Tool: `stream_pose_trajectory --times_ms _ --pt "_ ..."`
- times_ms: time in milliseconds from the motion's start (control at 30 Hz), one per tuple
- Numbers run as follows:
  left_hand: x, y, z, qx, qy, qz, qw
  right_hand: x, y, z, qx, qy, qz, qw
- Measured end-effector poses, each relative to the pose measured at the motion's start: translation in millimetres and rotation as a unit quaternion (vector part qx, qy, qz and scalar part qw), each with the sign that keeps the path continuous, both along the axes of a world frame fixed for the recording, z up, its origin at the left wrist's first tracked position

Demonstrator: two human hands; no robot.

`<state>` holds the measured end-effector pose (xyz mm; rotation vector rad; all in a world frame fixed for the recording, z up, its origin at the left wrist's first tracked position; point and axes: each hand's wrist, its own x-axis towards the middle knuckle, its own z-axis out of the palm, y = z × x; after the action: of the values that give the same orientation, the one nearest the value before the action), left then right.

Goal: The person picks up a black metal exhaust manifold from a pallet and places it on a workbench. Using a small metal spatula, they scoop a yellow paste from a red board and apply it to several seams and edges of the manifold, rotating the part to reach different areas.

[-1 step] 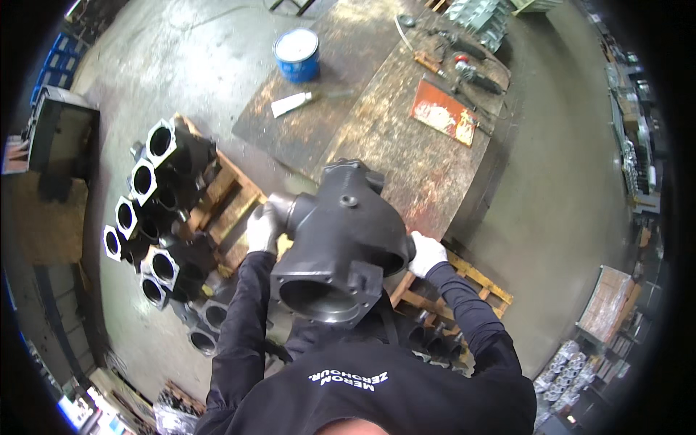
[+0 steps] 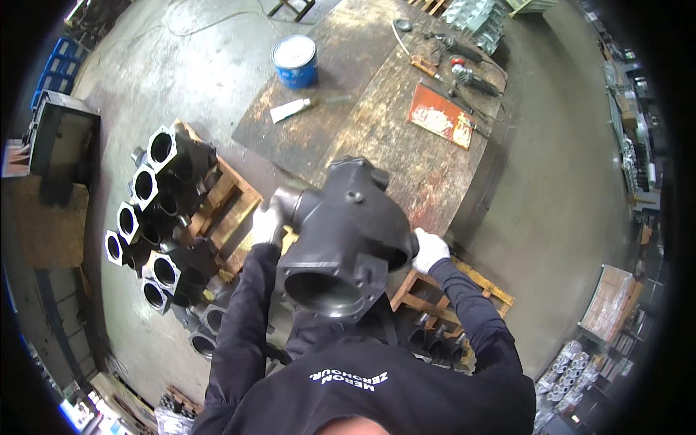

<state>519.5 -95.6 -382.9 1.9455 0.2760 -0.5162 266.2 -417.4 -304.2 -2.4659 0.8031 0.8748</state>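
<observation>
A large dark grey metal casting (image 2: 344, 225), like a pipe or valve housing, is held in front of my body at the near end of the workbench. Its wide round opening with a flanged rim faces me, while a short pipe stub sticks out on the left. My left hand (image 2: 267, 223), in a white glove, grips the casting by this stub. White-gloved too, my right hand (image 2: 431, 251) is closed on the casting's right side, at the edge of another opening. The fingertips of both hands are partly hidden by the metal.
The workbench (image 2: 297, 156) carries a blue can (image 2: 296, 64), a white tube (image 2: 290, 110), a red paint-worn board (image 2: 441, 114) and an angle grinder (image 2: 475, 78). Several similar castings (image 2: 174, 156) stand at left beside a wooden pallet (image 2: 243, 199). Another pallet (image 2: 482, 283) lies at right.
The casting and both my hands have shifted slightly to the right, and the casting is tilted a little differently. My grip is the same.
</observation>
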Motion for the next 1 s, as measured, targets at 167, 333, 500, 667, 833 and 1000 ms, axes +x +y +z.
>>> stream_pose_trajectory --times_ms 167,333,500,667,833,1000 --pt "59 -116 -15 0.035 0.014 -0.066 0.997 34 -83 -13 -0.01 -0.001 -0.023 1.0" --pt "83 -156 -46 0.113 0.005 -0.139 0.984 58 -135 -26 0.006 -0.002 0.018 1.0" --pt "134 -181 -56 0.057 0.02 -0.233 0.971 80 -176 -33 0.012 -0.008 0.043 0.999" --pt "143 -252 -48 0.018 -0.023 -0.204 0.979 70 -239 -106 0.069 -0.059 0.028 0.995" --pt "117 -310 -20 0.087 -0.109 -0.241 0.96 23 -274 -153 0.065 -0.113 0.033 0.991" --pt "129 -291 -21 0.126 -0.08 -0.254 0.956 13 -257 -158 0.056 -0.138 0.08 0.986"
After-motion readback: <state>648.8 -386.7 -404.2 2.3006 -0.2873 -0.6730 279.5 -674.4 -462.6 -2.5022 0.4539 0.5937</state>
